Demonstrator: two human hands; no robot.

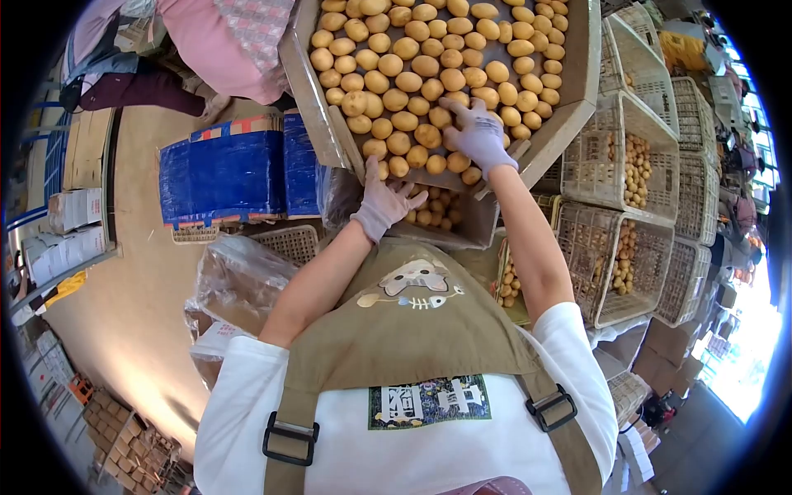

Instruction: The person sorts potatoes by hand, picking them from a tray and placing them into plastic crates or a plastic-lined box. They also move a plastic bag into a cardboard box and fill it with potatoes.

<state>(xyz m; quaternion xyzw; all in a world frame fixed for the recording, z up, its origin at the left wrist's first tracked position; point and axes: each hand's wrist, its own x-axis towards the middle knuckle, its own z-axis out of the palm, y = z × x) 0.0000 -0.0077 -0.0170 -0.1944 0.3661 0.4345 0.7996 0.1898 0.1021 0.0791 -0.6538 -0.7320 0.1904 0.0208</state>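
Observation:
Many round, yellow-brown potatoes (408, 82) are spread over a sorting tray (569, 107) with raised wooden sides. My right hand (480, 139), in a pale glove, reaches over its near right part; the fingers are apart and touch the potatoes there. At the near edge of the tray is my left hand (384, 205), gloved too, with spread fingers and one finger pointing up beside a potato. Nothing shows in its grasp. Below the tray's opening, more potatoes (435, 211) lie in a bin (474, 223), partly hidden by my left hand and apron.
Stacked plastic crates (620, 153), some holding potatoes, stand at right. At left are a blue-wrapped stack (223, 175) and clear plastic bags (239, 276). Another person in pink (202, 37) is at upper left. Cartons (115, 437) are piled at lower left.

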